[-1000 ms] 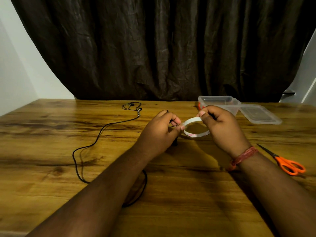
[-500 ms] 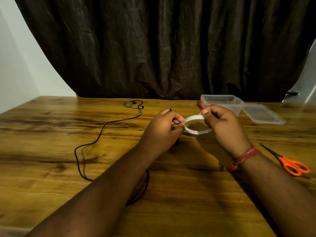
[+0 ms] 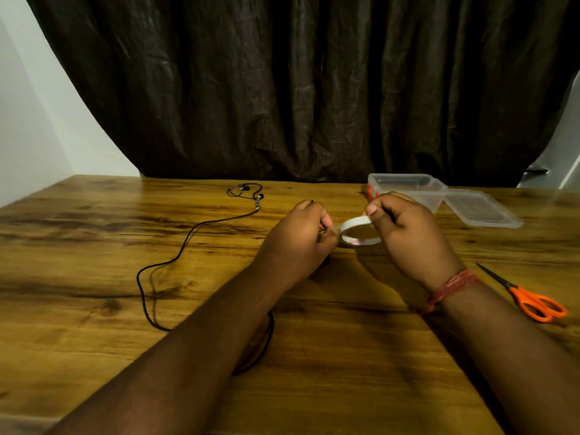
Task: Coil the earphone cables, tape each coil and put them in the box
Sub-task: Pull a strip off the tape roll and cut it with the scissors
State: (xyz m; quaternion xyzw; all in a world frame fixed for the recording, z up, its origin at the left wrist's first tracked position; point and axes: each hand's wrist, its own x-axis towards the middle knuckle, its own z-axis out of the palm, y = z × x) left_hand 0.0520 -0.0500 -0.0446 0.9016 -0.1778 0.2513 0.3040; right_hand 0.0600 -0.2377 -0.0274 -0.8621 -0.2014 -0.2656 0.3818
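Above the middle of the wooden table (image 3: 94, 246), my right hand (image 3: 405, 233) grips a white tape roll (image 3: 357, 233). My left hand (image 3: 301, 237) pinches the roll's left edge, with a thin black cable tip poking out above its knuckles. A black earphone cable (image 3: 188, 240) trails uncoiled over the table's left side, its earbuds (image 3: 244, 189) lying at the far end. Part of the cable runs under my left forearm. The clear plastic box (image 3: 408, 186) stands open just behind my right hand.
The box's clear lid (image 3: 480, 208) lies flat to the right of the box. Orange-handled scissors (image 3: 530, 296) lie at the right, beside my right forearm. A dark curtain hangs behind the table's far edge.
Both hands stay at the tape roll. My right hand's grip has shifted a little along the roll's top; the cable on the table has not moved.
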